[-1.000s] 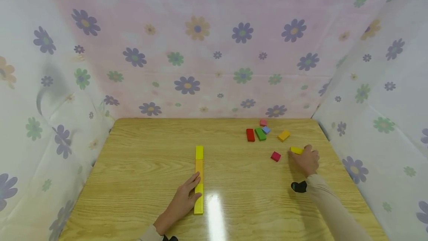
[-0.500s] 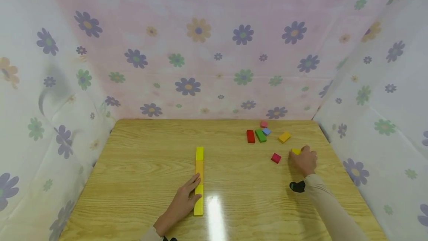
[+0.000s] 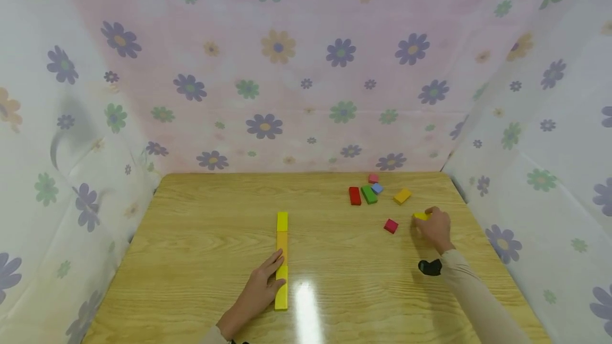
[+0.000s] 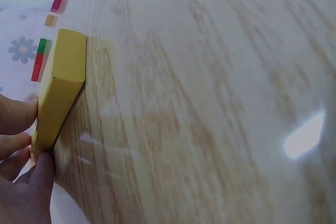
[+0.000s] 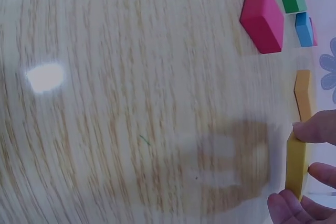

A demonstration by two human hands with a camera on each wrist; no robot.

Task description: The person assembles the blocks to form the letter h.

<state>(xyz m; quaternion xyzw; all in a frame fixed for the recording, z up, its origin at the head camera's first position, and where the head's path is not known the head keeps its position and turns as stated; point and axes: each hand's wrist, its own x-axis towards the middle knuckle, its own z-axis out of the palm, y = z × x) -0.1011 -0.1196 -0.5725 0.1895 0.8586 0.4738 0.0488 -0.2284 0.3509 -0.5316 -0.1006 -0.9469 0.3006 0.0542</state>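
Right hand [image 3: 436, 228] grip pinching yellow block [image 5: 296, 163]; left hand [image 3: 255, 286] resting, unclenched, on block row [image 3: 282, 240]. Yellow block likely light, stiff; best held by opposite ends.

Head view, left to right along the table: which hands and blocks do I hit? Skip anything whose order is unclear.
Left hand → yellow-and-orange block row → red block → green block → crimson block → orange block → yellow block → right hand.
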